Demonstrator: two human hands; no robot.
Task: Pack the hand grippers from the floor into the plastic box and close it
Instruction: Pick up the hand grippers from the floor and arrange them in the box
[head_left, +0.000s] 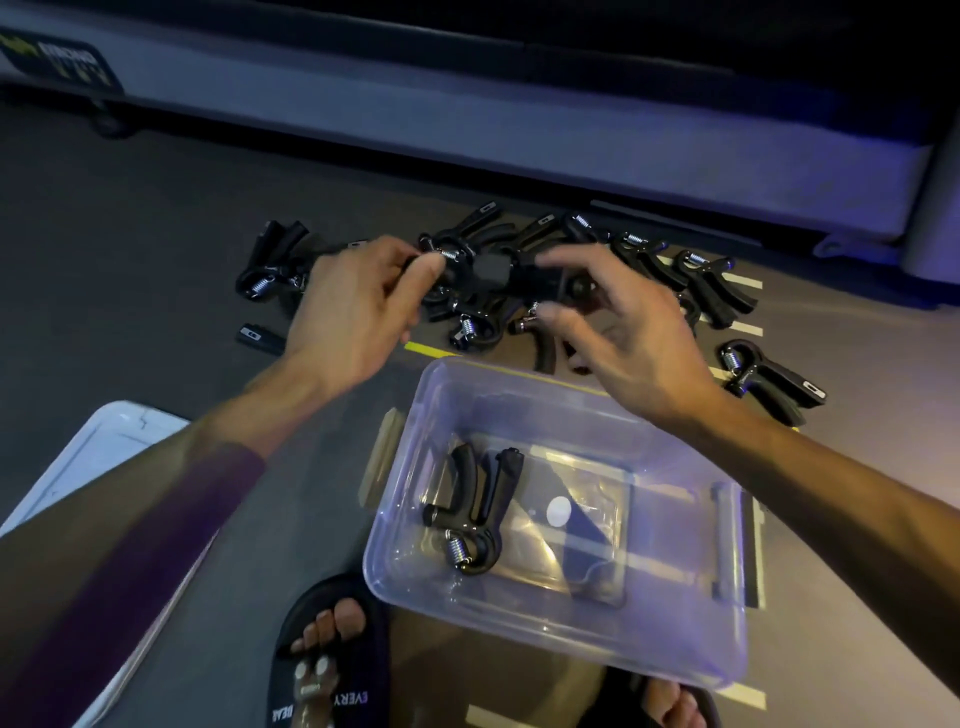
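A clear plastic box (675, 613) stands open on the floor in front of me, with one black hand gripper (475, 512) lying inside at its left. Several more black hand grippers (711, 283) lie scattered on the floor beyond the box. My left hand (358, 306) pinches the spring end of a hand gripper (457, 257) in the pile. Above the pile just past the box's far edge, my right hand (628, 332) hovers with fingers spread and nothing in it.
The white box lid (98, 457) lies on the floor at the left. My feet in black slides (332, 660) are just in front of the box. A low grey platform edge (519, 135) runs across the back. A small black part (260, 338) lies apart at the left.
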